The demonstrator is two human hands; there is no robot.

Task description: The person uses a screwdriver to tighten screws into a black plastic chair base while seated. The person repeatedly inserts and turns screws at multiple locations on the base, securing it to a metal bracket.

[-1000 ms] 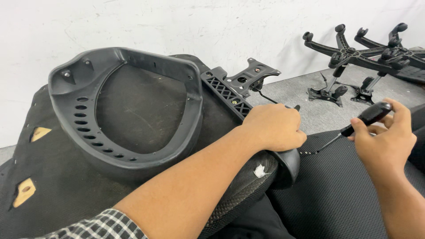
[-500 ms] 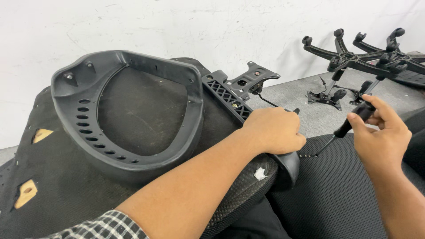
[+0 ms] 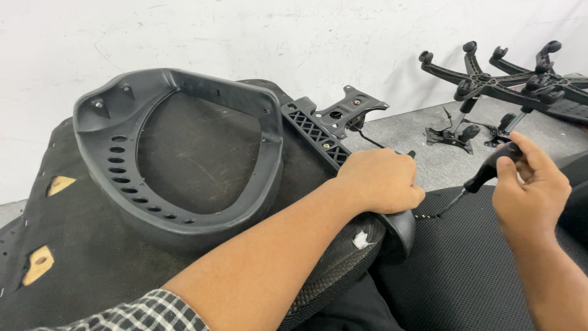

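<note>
Head view: two hands at work on an upturned chair seat.

The left hand point(image 3: 381, 179) lies curled, knuckles up, on the black armrest point(image 3: 343, 153) at the right edge of the chair seat point(image 3: 122, 245); whether it clasps the armrest I cannot tell. The right hand point(image 3: 531, 184) is wrapped around the black handle of a screwdriver point(image 3: 484, 175), whose tip angles down toward the seat's edge just below the left hand. Chair bases point(image 3: 490, 79) stand upside down on the grey floor point(image 3: 416, 138) by the white wall.
</note>
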